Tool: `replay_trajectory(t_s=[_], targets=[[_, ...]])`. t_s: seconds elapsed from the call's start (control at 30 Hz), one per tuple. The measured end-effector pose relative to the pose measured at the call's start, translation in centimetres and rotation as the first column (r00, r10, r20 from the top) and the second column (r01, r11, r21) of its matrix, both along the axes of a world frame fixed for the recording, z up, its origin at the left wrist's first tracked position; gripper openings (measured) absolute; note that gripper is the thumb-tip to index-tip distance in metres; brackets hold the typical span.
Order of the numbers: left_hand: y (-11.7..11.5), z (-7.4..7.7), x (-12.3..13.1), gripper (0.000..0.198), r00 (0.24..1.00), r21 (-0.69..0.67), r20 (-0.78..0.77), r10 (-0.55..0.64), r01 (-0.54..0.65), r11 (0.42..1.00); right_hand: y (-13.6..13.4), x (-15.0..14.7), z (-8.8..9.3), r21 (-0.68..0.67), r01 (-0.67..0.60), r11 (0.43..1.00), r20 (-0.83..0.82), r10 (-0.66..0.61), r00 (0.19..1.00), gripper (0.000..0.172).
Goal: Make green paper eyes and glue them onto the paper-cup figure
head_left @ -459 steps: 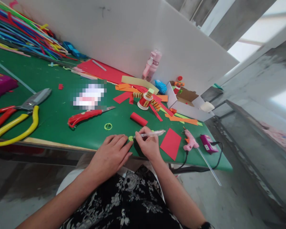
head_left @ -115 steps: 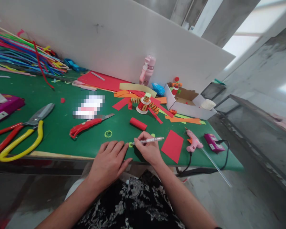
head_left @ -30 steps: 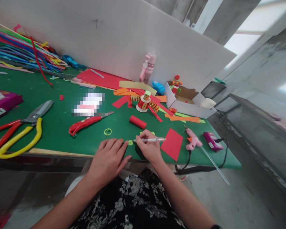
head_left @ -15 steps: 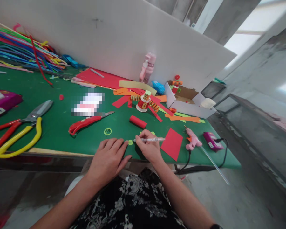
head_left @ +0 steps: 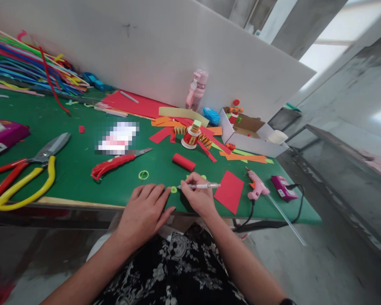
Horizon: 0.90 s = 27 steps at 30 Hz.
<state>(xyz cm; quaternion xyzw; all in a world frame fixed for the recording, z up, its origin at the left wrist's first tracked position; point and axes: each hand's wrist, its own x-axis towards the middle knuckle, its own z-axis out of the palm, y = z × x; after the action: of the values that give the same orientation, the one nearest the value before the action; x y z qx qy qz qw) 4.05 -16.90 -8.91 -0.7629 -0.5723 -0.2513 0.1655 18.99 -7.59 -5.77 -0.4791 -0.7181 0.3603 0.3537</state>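
Green disc (head_left: pixel 174 189) lies flat on the worktop (head_left: pixel 92 192), a small circle marked on it. Left hand (head_left: pixel 148 207) flat, just left of disc — fingers stretched out, gripping nothing, index at disc's edge. Right hand (head_left: pixel 198 195) right of disc — fingers closed round pen (head_left: pixel 205 186), tip by disc's edge, contact unclear. Beyond disc: red roll (head_left: pixel 184 162). Right of disc: red card (head_left: pixel 229 192), then glue gun (head_left: pixel 257 186). Left of disc: knife (head_left: pixel 114 165).

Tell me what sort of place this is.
Probably a craft workspace: a pink glue gun, a heap of colourful pipe cleaners and cut orange paper strips lie on a green worktable.
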Motion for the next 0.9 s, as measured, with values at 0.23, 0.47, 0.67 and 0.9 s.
replay_trajectory(t_s=[0.23, 0.47, 0.67, 0.9], targets=[[-0.05, 0.08, 0.01, 0.038, 1.0, -0.014, -0.005, 0.001, -0.001, 1.0, 0.05, 0.02, -0.09, 0.011, 0.002, 1.0, -0.005, -0.002, 1.0, 0.024], [-0.03, 0.14, -0.03, 0.038, 1.0, -0.01, -0.003, -0.005, 0.005, 1.0, 0.05, 0.0, -0.12, 0.017, -0.003, 1.0, -0.023, 0.003, 1.0, 0.023], [-0.02, 0.01, -0.05, 0.039, 1.0, -0.003, -0.005, -0.005, 0.005, 1.0, 0.08, 0.0, -0.14, 0.017, -0.009, 1.0, -0.031, 0.01, 0.999, 0.023], [-0.02, 0.11, 0.0, 0.038, 1.0, -0.015, 0.004, -0.002, 0.002, 1.0, 0.06, 0.03, -0.16, 0.022, 0.002, 1.0, -0.033, -0.002, 0.999, 0.023]])
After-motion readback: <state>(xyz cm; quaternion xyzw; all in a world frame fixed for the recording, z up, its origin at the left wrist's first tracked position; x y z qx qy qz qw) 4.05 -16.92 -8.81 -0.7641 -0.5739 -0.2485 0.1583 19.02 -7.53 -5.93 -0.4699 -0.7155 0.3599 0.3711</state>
